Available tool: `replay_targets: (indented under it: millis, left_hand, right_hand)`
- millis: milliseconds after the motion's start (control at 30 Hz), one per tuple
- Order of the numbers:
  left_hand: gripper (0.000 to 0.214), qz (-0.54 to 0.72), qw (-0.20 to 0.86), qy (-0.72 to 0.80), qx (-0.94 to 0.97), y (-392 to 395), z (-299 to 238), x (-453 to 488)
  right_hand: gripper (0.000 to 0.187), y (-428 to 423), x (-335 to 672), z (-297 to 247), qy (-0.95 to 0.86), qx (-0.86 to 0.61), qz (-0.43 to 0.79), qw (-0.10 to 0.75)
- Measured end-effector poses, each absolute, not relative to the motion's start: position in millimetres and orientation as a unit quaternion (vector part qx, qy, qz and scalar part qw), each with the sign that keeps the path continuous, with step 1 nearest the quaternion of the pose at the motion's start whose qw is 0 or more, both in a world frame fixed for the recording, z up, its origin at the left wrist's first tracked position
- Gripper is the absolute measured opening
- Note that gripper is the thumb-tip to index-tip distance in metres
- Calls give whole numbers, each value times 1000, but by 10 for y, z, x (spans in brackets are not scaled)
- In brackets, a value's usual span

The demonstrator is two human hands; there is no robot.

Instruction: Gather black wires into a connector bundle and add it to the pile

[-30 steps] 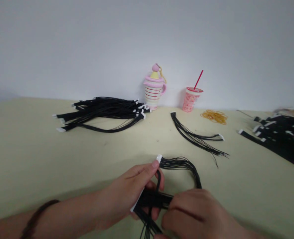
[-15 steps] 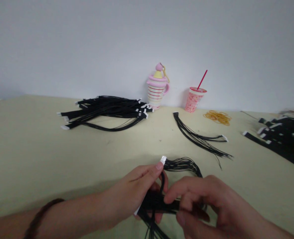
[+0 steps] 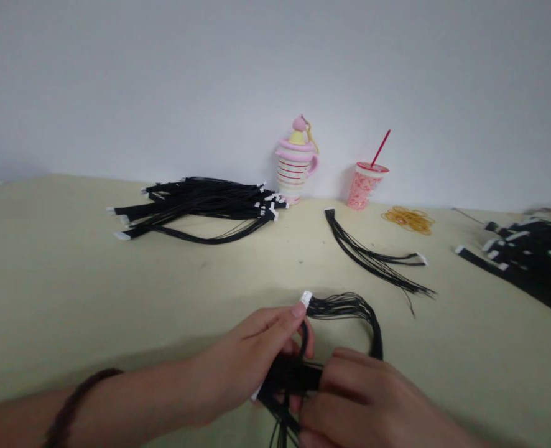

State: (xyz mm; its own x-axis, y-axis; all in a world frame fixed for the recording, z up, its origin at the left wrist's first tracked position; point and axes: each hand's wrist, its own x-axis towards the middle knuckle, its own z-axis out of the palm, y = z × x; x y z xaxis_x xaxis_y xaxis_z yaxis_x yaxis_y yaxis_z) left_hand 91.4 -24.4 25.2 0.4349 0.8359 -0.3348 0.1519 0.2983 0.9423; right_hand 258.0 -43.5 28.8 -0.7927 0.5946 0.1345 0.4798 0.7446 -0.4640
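A black wire harness (image 3: 345,306) with white connectors is in both hands at the bottom centre. My left hand (image 3: 257,354) is closed around it, its thumb pressing near a small white connector (image 3: 306,298) that points up. From that connector the thin wires arc right and bend down toward my right hand (image 3: 359,398). My right hand is closed on the black wires just right of the left palm; its fingertips are mostly hidden. Another white connector edge (image 3: 255,393) shows under the left palm, and loose wire ends hang below the hands.
A pile of black harnesses (image 3: 196,202) lies at back left, another pile (image 3: 537,255) at the right. A single harness (image 3: 364,255) lies between them. By the wall stand a pink striped mug (image 3: 293,171) and a pink cup with straw (image 3: 365,186), beside yellow rubber bands (image 3: 408,219).
My right hand has moved slightly left and its fingers have closed on the wires near my left palm. My left hand keeps its hold in nearly the same place.
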Motion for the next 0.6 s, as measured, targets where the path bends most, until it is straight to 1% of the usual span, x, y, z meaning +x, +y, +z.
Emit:
replay_targets:
  millis: [33,100,167,233,300,500,600]
  left_hand:
    - [44,263,652,472,531,-244,247,913]
    - [45,268,639,484,535,-240,248,915]
    - [45,263,629,485,547,-236,265,918]
    - [45,252,623,482,562,-236,284,918]
    - [44,247,613,486,572,-241,291,913]
    - [46,253,614,488,566,-251,253,899]
    - [48,257,611,481,574,-242,255,895]
  right_hand:
    - [3,-453,2564,210,-902,-327,216,183]
    - [17,-477,2537,85,-832,-404,269,267]
    - [26,-486,2522,46,-773,-440,344,302]
    - [27,-482,2524,98,-762,-418,398,292]
    - [24,-472,2542,195,-771,-391,415,283]
    - [28,-478,2625,323,-793,-372,392,280]
    - [35,-495,2647,333,-790,-378,381,298]
